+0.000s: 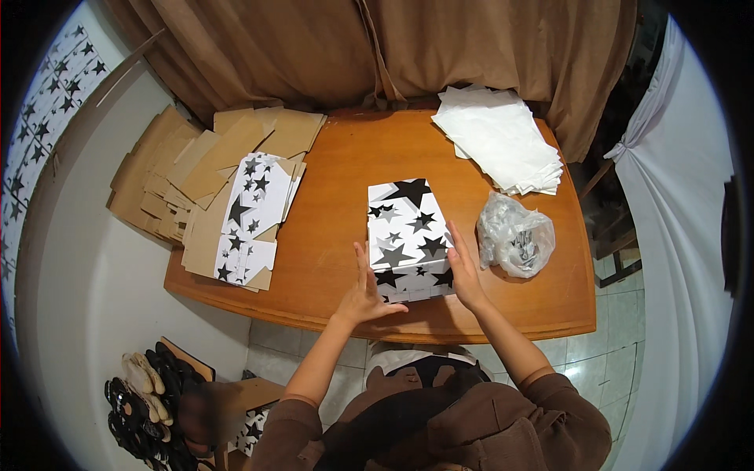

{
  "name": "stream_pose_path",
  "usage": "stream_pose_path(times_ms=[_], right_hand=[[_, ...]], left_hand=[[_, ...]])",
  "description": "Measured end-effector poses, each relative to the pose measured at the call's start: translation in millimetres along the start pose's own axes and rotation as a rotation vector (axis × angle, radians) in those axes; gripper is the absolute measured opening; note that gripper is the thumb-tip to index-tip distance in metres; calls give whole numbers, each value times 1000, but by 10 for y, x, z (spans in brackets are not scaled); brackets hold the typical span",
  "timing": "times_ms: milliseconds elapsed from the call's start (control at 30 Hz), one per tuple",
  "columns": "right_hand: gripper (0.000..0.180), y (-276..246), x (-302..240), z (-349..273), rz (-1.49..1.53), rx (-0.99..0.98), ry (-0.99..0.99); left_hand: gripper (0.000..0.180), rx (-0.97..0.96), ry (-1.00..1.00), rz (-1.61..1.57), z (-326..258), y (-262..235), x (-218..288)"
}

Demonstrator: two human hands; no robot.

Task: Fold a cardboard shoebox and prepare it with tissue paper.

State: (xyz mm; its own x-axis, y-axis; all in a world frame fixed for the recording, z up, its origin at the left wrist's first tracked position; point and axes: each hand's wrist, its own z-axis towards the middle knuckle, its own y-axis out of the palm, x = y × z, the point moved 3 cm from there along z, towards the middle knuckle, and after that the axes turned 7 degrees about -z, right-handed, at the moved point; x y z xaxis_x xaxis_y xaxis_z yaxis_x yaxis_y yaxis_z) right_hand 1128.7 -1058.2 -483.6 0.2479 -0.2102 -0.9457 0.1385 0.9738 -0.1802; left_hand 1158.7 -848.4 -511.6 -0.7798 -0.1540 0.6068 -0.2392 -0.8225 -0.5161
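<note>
A white box printed with black stars (408, 235) sits near the front edge of the wooden surface (345, 180), its long side running away from the person. It lies directly between the two hands. The left hand (365, 294) rests against the box's near left corner, fingers spread and flat, the thumb reaching along the front face toward the middle; its grip is open, not closed around anything. The right hand (465, 271) lies flat along the box's right side, fingers straight and together, palm pressed to the wall of the box rather than pinching it. Both hands touch the box, bracketing its near end.

Just right of the right hand lies a crumpled clear plastic bag (514, 235) holding small pieces, possibly metal fittings, though the view is too small to be sure. Behind it, at the far right corner, is a stack of white paper sheets (499, 137). On the left end of the surface lies a pile of flattened cardboard blanks (196, 169), with star-printed flat box blanks (251, 216) on top, well apart from the hands.
</note>
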Motion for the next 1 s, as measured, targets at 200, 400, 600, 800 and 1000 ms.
stream_pose_path(times_ms=[200, 400, 600, 800, 1000], right_hand=[[49, -83, -88, -22, -432, -78, -224], [60, 16, -367, -209, -1077, -241, -562], [55, 359, -509, -15, -1319, -117, -951], [50, 1123, -916, -206, -1124, -191, -1247], [52, 2188, -1483, -888, -822, -288, -1510]], left_hand=[[123, -81, 172, 309, 60, 10, 45], [117, -54, 17, 400, 166, -168, 138], [105, 103, -7, 515, -100, -575, 362], [106, 81, -182, 1018, -886, -1082, 795], [102, 163, -419, 1433, -1979, -1650, 2003]])
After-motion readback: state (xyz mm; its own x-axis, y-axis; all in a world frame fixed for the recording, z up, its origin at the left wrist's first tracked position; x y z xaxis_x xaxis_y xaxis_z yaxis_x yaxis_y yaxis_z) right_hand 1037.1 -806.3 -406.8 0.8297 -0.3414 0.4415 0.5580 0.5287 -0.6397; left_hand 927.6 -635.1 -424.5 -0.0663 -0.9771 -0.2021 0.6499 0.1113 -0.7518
